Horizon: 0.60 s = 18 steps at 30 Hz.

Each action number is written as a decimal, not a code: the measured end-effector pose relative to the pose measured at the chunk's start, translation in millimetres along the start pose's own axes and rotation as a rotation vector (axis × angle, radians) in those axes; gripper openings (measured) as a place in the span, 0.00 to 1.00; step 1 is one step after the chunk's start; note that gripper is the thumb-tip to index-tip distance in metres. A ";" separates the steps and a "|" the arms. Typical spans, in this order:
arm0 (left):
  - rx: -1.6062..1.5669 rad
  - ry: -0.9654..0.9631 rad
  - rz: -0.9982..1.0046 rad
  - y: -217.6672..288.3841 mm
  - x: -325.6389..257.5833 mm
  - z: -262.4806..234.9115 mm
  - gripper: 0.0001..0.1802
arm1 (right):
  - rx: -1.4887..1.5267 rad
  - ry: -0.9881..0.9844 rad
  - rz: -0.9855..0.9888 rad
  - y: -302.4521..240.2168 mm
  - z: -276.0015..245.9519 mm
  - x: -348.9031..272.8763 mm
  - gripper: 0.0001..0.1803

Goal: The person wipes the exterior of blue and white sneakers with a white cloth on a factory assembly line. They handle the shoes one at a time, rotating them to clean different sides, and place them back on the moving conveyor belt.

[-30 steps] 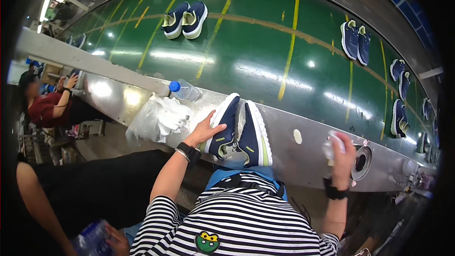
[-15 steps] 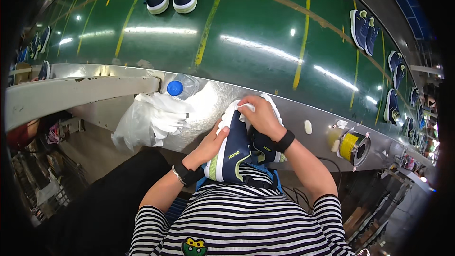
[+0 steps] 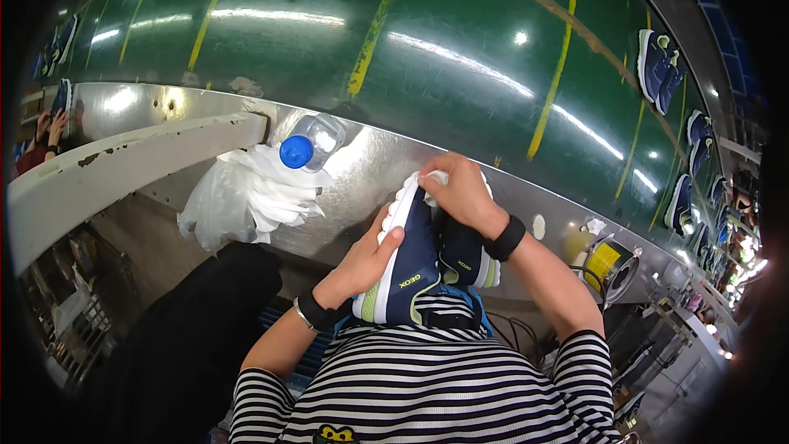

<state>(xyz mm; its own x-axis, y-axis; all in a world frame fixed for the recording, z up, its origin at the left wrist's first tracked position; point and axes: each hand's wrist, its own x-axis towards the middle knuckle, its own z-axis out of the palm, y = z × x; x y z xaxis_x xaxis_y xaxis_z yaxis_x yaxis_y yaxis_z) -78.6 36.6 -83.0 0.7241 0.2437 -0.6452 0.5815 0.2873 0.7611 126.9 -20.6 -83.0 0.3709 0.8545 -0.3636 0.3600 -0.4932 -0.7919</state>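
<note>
A navy sneaker (image 3: pixel 414 259) with a white sole and lime-green heel stands in front of my body, toe pointing away. My left hand (image 3: pixel 366 259) wraps round its left side, thumb along the sole's edge. At the toe my right hand (image 3: pixel 464 193) pinches a small white cloth (image 3: pixel 437 178) against the upper. Most of that cloth is hidden under the fingers. Close behind on the right stands the matching sneaker (image 3: pixel 463 253), partly covered by my right wrist and the first shoe.
A clear bottle with a blue cap (image 3: pixel 297 150) and a bag of white cloths (image 3: pixel 271 193) are on the metal ledge (image 3: pixel 362 173) to the left. At right sits a yellow-labelled tin (image 3: pixel 606 265). Beyond, a green belt (image 3: pixel 460 33) carries more sneakers (image 3: pixel 659 70). A pale metal arm (image 3: pixel 140 152) crosses at left.
The view has shifted, so the belt and its shoes sit higher. Both hands keep hold of the sneaker and cloth; my right fingers have moved slightly at the toe.
</note>
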 end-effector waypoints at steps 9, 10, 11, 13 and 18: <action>0.025 0.022 0.032 5.8 -0.6 3.2 0.37 | 0.034 -0.014 0.000 -1.9 -3.9 0.0 0.10; 0.022 0.024 0.028 7.4 -2.7 4.1 0.37 | 0.032 -0.008 -0.015 -0.3 -3.4 0.2 0.09; 0.033 0.023 0.015 11.3 -2.4 3.7 0.37 | 0.029 -0.002 -0.029 1.6 -3.0 0.7 0.09; 0.055 0.020 -0.009 19.0 -0.8 1.4 0.37 | 0.000 0.034 -0.015 8.4 -1.7 7.8 0.08; 0.018 0.020 0.011 10.1 1.1 2.5 0.37 | 0.019 -0.074 -0.019 1.3 -7.4 5.9 0.09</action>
<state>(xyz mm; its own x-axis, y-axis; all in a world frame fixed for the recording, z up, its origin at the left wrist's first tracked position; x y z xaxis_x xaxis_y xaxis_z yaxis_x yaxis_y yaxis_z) -71.0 37.4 -75.9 0.7231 0.2658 -0.6376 0.5801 0.2675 0.7694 135.8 -17.4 -82.5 0.2996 0.8737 -0.3832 0.3502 -0.4743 -0.8077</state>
